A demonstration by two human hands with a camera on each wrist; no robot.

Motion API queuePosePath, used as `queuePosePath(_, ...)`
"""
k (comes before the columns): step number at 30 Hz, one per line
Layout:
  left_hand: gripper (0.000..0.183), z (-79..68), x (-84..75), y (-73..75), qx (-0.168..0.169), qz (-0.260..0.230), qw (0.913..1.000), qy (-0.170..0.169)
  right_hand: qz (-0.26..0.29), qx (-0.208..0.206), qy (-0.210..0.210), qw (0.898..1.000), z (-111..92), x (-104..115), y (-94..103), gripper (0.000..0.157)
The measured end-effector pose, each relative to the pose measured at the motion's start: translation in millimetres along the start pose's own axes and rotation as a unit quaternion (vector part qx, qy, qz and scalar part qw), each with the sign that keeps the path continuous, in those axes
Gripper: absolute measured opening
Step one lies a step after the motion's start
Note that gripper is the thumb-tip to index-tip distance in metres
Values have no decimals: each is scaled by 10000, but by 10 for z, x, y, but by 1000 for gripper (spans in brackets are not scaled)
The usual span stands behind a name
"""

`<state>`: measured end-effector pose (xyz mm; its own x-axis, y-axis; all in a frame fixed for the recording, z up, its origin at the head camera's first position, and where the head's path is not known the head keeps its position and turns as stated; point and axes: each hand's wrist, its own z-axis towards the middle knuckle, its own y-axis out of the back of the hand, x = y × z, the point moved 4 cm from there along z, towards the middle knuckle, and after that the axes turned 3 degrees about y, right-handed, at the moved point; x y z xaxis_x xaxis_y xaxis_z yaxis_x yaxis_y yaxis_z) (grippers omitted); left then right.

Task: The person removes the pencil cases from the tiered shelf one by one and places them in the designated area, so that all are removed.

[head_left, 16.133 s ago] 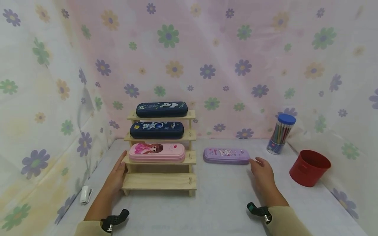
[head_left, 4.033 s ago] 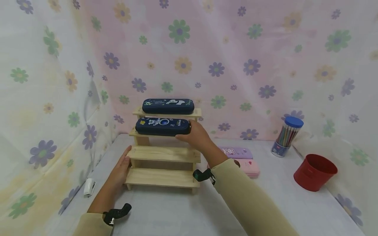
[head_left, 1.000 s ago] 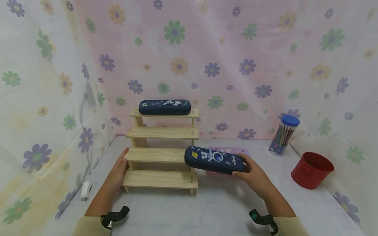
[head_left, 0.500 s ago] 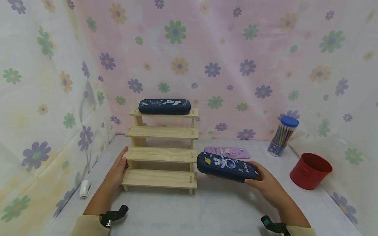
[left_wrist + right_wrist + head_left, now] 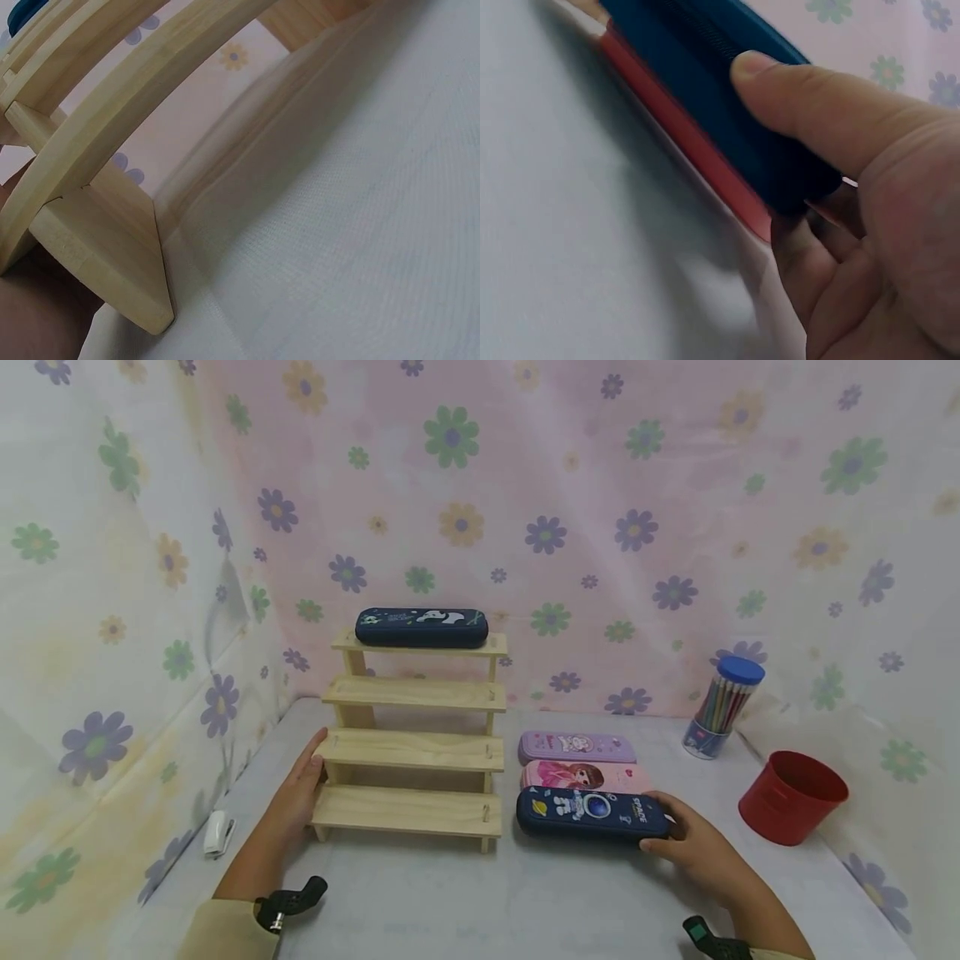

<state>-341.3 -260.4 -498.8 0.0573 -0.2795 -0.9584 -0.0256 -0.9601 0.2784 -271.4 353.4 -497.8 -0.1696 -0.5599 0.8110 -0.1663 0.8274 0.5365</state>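
My right hand (image 5: 693,839) grips the right end of a navy pencil case (image 5: 585,814) with an astronaut and the word SPACE. In the right wrist view the thumb (image 5: 787,97) lies along its zipped side, fingers curled beneath. The case is level, close over the table, in front of a pink pencil case (image 5: 558,774) printed with a girl. Behind that lies a purple pencil case (image 5: 611,747). My left hand (image 5: 296,789) rests against the left side of a four-step wooden rack (image 5: 405,814), fingers extended along it. Another navy pencil case (image 5: 420,628), with a panda, sits on the top step.
At the right stand a red bucket (image 5: 791,802) and a pencil tub with a blue lid (image 5: 738,671). A white stapler (image 5: 218,833) lies by the left wall cloth. Flowered cloth (image 5: 525,485) encloses the back and sides of the table.
The pink case went from the rack to the table earlier. The astronaut case has come off its step, moved right, and come down in front of the pink one. The left hand stays at the rack.
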Motion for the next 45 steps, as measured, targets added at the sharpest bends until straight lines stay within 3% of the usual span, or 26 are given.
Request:
queuePosePath(7, 56, -27, -3, 17, -53, 238, 9997, 83, -87, 98, 31, 9999, 26, -37, 6, 109)
queuePosePath(15, 56, 18, 11, 7, -2, -85, 10000, -23, -454, 58, 5, 9990, 24, -27, 7, 112)
queuePosePath(45, 58, -2, -15, -11, 21, -137, 9998, -130, -1077, -252, -262, 9935, 64, -31, -66, 119)
